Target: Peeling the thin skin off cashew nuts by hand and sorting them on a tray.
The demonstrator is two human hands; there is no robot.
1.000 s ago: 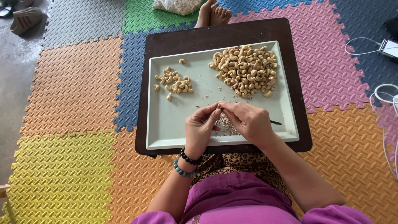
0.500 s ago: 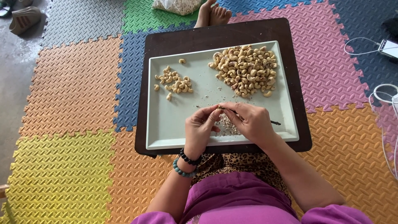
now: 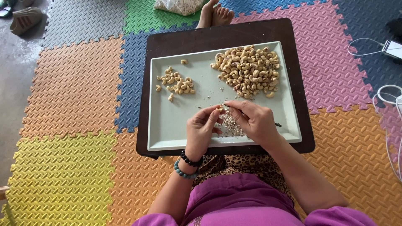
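Pinching a single cashew (image 3: 220, 108) between thumb and fingertips, the left hand (image 3: 201, 129) sits at the lower centre of the frame, grip closed on the nut above the tray (image 3: 167, 121).
Right hand (image 3: 253, 121): just right of the left, fingers curled tight round a thin dark tool (image 3: 278, 124) whose end shows past the palm; forefinger tip close beside the nut.
Husk scraps (image 3: 228, 124): small heap on the tray under the hands.
Large cashew pile (image 3: 247, 71): upper right of tray.
Small cashew pile (image 3: 176, 82): upper left of tray.
Tray: pale, rectangular, resting on a dark brown table (image 3: 217, 35).
Floor mat (image 3: 75, 88): coloured foam tiles around the table.
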